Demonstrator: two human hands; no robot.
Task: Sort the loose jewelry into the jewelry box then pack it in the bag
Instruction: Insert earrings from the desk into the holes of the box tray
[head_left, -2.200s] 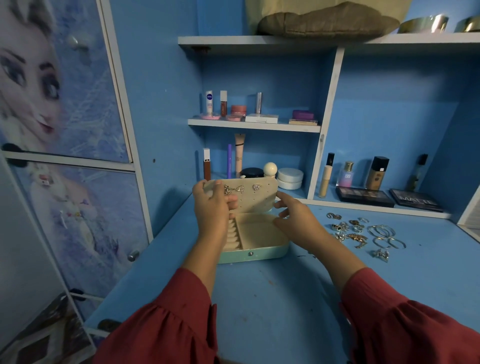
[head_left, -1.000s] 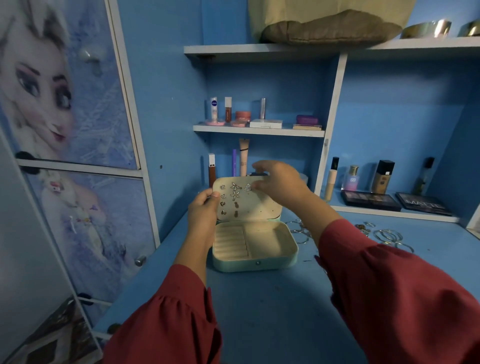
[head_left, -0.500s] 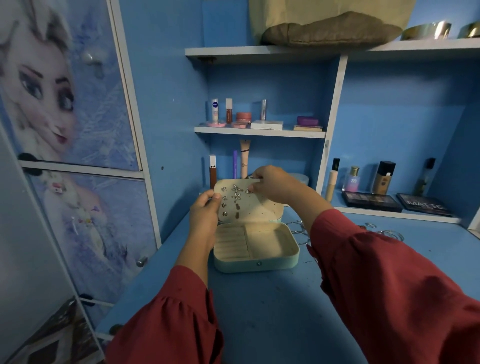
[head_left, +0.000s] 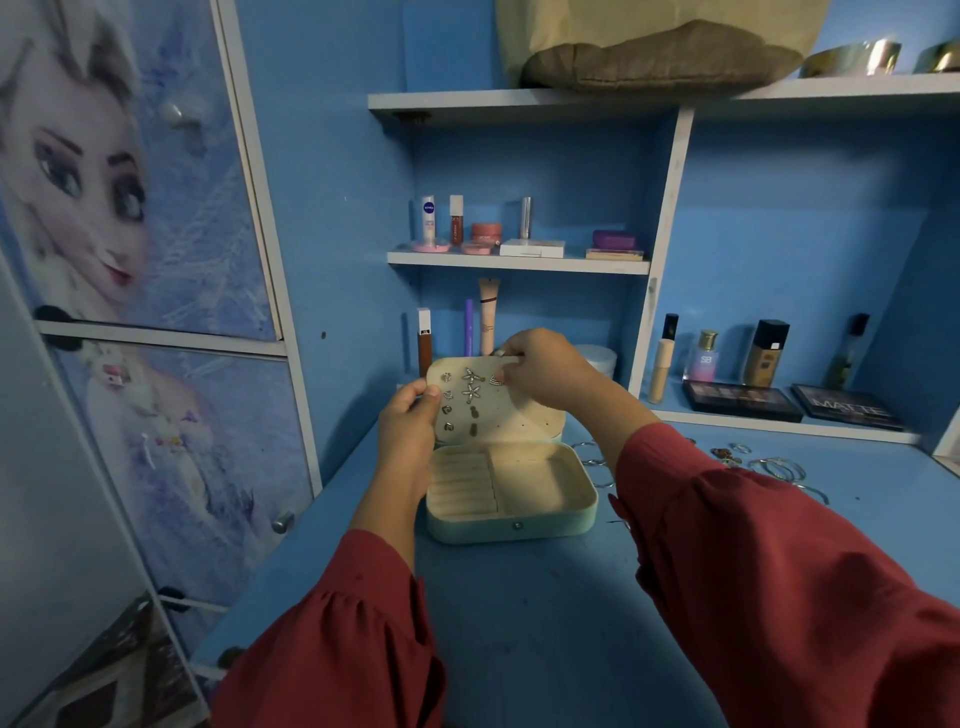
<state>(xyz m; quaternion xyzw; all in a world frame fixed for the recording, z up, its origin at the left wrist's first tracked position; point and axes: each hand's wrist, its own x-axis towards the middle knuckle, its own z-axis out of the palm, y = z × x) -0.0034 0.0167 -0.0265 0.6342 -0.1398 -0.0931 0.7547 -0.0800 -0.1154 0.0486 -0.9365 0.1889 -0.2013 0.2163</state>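
I'm looking into a home bedroom's vanity nook: blue shelves (head_left: 519, 262) of cosmetics (head_left: 768, 353), a cartoon-princess wardrobe door (head_left: 130, 171), a blue desk (head_left: 519, 623).

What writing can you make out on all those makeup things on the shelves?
"NIVEA": on the white tube with the blue round logo, upper shelf.
"MATTE": on the lid of the black flat palette, far right.
"SB": on the small clear bottle with pink-blue liquid.
Small print on the peach tube and red lip-gloss tube: too blurred to read.

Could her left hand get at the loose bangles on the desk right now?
Probably not: the left hand grips the box lid's left edge, and the bangles lie far right, beyond her right arm.
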